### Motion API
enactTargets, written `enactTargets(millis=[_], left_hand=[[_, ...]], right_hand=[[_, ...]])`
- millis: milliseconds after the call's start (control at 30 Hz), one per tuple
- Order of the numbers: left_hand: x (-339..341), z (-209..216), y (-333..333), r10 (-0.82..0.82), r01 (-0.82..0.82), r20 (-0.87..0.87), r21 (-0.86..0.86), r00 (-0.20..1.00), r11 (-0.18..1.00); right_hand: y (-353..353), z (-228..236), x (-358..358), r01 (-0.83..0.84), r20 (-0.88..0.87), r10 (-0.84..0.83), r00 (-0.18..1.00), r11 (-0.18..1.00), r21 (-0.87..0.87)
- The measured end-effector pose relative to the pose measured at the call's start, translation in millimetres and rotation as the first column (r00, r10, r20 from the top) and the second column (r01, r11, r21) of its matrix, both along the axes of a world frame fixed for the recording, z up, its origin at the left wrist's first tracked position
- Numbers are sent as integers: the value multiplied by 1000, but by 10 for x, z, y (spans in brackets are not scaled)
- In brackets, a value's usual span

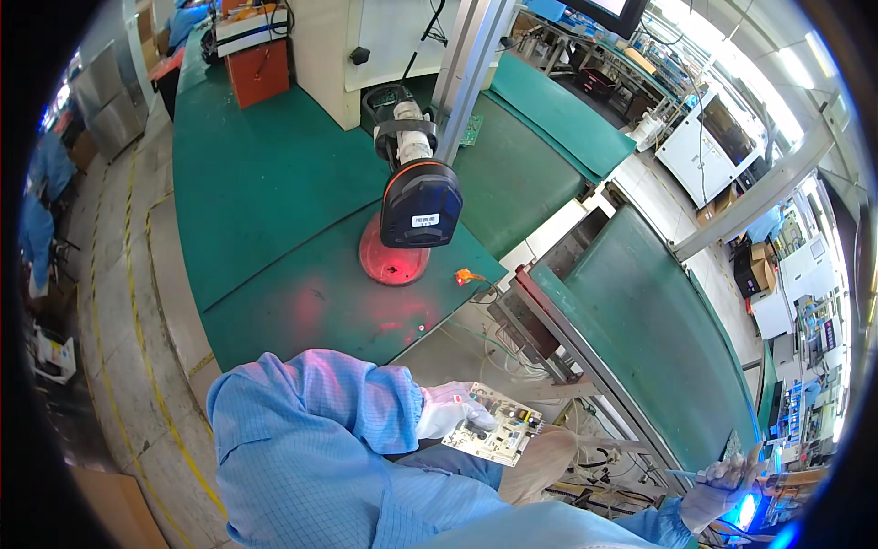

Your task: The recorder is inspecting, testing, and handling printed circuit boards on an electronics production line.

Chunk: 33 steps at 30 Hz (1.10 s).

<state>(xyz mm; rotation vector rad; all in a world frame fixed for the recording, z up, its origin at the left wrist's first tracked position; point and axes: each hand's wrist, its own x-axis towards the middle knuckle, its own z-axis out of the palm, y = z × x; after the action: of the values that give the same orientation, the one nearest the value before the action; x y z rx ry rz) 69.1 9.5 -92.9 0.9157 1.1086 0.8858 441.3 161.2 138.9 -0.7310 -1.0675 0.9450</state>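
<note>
My left hand, in a white glove, grips the left edge of a pale circuit board with several components on it. The board is held low, over my lap, off the near edge of the green bench. My right hand, gloved as well, reaches far out to the lower right. Its fingers are bent beside a bright blue light; what they hold is too small to name. A dark barcode scanner stands over a round red base and casts red light on the bench.
A green conveyor belt with a metal side rail runs along the right. Loose cables hang between bench and conveyor. A metal post rises behind the scanner. An orange scrap lies on the green bench. A red box stands far left.
</note>
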Motion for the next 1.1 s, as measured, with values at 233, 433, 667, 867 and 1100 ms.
enactTargets(millis=[233, 433, 667, 867, 1100], left_hand=[[-77, 34, -27, -23, 161, -400, 316, 916, 935], [-83, 470, -28, -47, 89, -235, 172, 971, 981], [9, 67, 150, 13, -15, 151, 16, 988, 1000], [-72, 74, 200, -20, 30, -58, 173, 998, 985], [-71, -10, 218, -52, 39, 122, 112, 991, 993]], right_hand=[[-15, 4, -120, 91, -36, -89, 995, 994, 59], [-132, 77, -89, 107, 66, -107, 992, 994, -5], [-108, 53, 65, 135, 14, -134, 991, 987, -83], [-208, 74, 141, 171, 25, -169, 985, 980, -98], [-378, 6, 336, 214, 79, -209, 975, 975, -64]])
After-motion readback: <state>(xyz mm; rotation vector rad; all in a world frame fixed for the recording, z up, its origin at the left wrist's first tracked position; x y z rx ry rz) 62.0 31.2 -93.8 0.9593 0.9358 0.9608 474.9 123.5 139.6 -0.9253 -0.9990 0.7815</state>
